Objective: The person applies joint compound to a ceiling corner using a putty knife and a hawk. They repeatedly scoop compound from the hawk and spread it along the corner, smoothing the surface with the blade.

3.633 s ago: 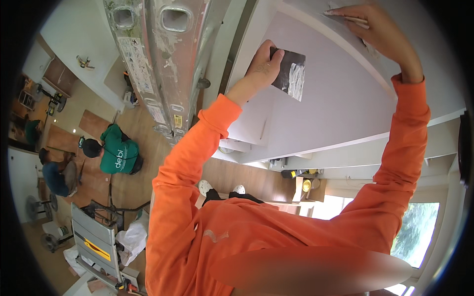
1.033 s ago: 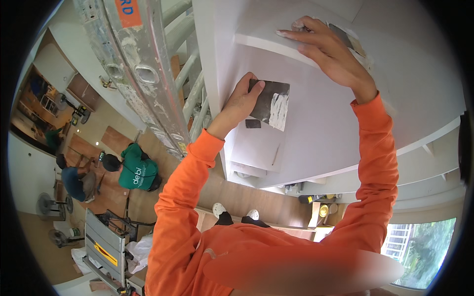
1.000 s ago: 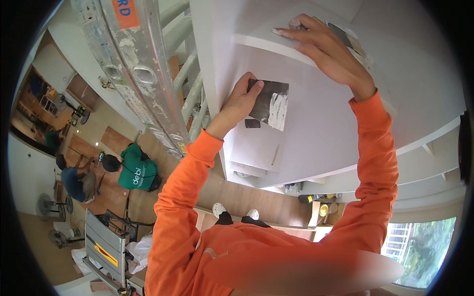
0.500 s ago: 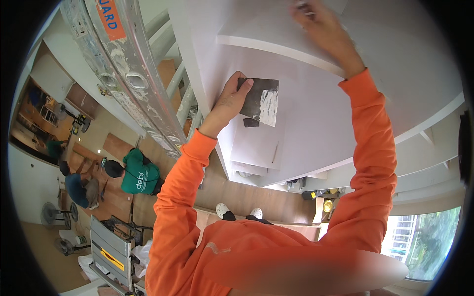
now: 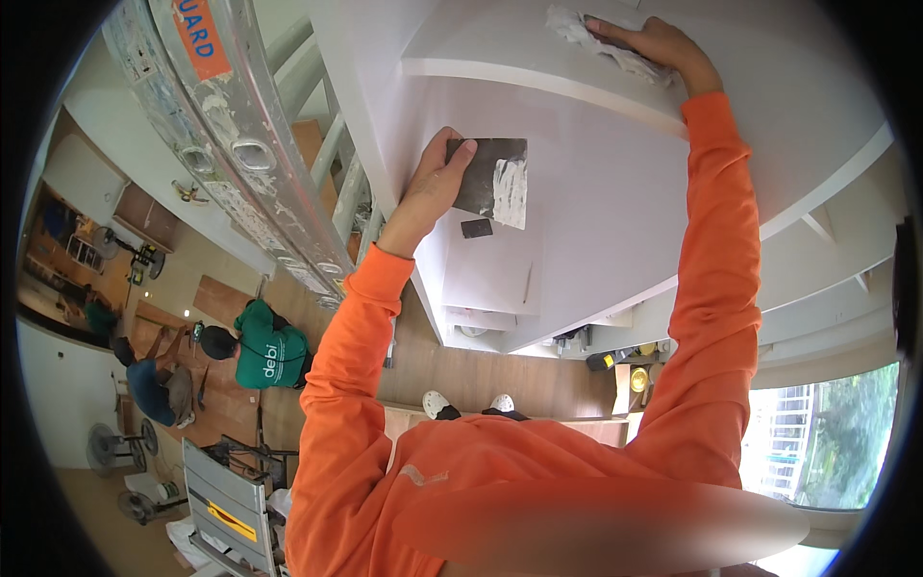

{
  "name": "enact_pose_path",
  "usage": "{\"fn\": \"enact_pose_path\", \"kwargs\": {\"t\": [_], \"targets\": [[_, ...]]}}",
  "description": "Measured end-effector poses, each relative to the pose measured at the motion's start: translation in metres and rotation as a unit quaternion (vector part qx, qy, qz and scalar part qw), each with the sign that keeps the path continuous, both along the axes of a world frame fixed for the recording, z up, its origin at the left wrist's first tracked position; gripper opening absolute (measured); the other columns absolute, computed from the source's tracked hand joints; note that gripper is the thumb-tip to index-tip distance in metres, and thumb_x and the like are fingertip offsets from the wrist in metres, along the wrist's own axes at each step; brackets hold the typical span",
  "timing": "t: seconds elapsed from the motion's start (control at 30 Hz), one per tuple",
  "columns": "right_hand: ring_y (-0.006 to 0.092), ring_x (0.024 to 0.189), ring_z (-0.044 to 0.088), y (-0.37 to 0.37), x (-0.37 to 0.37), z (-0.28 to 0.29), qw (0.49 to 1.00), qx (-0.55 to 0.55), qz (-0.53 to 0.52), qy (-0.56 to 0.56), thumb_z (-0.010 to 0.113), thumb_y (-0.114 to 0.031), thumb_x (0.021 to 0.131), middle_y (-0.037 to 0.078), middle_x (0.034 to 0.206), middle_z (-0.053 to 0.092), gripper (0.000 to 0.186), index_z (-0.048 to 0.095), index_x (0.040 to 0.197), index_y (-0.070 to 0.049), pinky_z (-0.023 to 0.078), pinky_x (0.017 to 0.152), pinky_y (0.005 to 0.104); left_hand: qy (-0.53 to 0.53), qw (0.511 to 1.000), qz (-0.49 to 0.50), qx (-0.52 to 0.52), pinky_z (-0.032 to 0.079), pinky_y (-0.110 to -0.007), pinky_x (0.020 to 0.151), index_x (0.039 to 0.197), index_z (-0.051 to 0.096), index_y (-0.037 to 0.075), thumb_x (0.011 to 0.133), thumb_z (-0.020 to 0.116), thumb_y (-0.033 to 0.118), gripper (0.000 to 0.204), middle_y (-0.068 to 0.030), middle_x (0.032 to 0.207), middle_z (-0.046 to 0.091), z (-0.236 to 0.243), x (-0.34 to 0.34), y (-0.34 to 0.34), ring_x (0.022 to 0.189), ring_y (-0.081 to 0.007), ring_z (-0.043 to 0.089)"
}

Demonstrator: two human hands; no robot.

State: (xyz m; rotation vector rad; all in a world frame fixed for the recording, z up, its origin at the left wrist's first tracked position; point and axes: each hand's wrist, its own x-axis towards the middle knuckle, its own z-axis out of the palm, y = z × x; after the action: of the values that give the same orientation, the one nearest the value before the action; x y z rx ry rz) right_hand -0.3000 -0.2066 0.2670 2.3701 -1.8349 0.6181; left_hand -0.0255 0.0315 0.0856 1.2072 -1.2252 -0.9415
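My left hand (image 5: 442, 178) grips a dark, square putty scraper (image 5: 473, 197) by its upper left corner, thumb on top. A thick streak of white putty (image 5: 510, 192) covers the right part of its face. Up at the far right, my right hand (image 5: 663, 48) is closed around a small dark flat scraper (image 5: 608, 35), partly covered by the fingers. Under and beside that hand, lumpy white material (image 5: 630, 63) lies against the white panel (image 5: 481, 38); whether it is putty or crumpled cloth I cannot tell.
A paint-spattered metal ladder (image 5: 231, 125) stands at left. Below my hands, a white shelf (image 5: 490, 274) holds a small dark rectangle (image 5: 476, 229) and a thin stick (image 5: 527, 284). Two people (image 5: 269, 346) work on the floor at lower left, near fans (image 5: 106, 447) and a folding workbench (image 5: 226, 500).
My right hand has moved right and slightly down along the panel, and the white material now shows beside it. My left hand has shifted slightly up and left with the scraper.
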Motion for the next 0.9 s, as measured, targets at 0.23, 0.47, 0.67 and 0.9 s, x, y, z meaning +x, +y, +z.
{"fn": "enact_pose_path", "kwargs": {"t": [0.23,0.47,0.67,0.9], "targets": [[0.0213,0.092,0.069,0.037,0.013,-0.002,0.886,-0.329,0.119,-0.305,0.072,-0.013,0.090,0.017,0.105,0.070,0.039,0.060,0.123,0.005,0.055,0.080,0.0332,0.029,0.999,-0.018,-0.005,0.038,-0.024,0.074,0.097,0.051,0.009,0.103,0.057,0.030,0.023,0.0014,0.084,0.048,0.002,0.000,-0.001,0.081,-0.0084,0.040],[0.0198,0.100,0.066,0.064,0.008,0.028,0.733,0.040,0.370,-0.570,0.070,-0.012,0.092,0.012,0.116,0.065,0.039,0.058,0.124,0.004,0.054,0.084,0.0322,-0.010,1.000,-0.024,0.007,0.037,-0.023,0.074,0.097,0.051,0.008,0.103,0.056,0.032,0.026,0.0014,0.083,0.047,0.002,0.002,-0.003,0.081,-0.0086,0.040],[0.0209,0.091,0.065,0.063,0.018,0.012,0.843,-0.283,0.355,-0.289,0.067,-0.008,0.093,0.009,0.103,0.065,0.021,0.058,0.111,-0.003,0.052,0.079,0.0347,0.005,1.000,-0.009,-0.006,0.037,-0.024,0.073,0.096,0.051,0.007,0.103,0.057,0.031,0.026,0.0015,0.084,0.048,-0.004,0.002,-0.004,0.081,-0.0087,0.040],[0.0189,0.097,0.062,0.102,0.036,0.003,0.692,-0.622,0.352,0.101,0.074,-0.007,0.074,-0.002,0.113,0.067,0.023,0.061,0.093,-0.012,0.046,0.085,0.0358,-0.015,0.998,0.056,-0.022,0.039,-0.029,0.074,0.101,0.050,0.007,0.103,0.055,0.034,0.028,-0.0032,0.084,0.047,-0.009,-0.004,0.000,0.080,-0.0141,0.040]]}}
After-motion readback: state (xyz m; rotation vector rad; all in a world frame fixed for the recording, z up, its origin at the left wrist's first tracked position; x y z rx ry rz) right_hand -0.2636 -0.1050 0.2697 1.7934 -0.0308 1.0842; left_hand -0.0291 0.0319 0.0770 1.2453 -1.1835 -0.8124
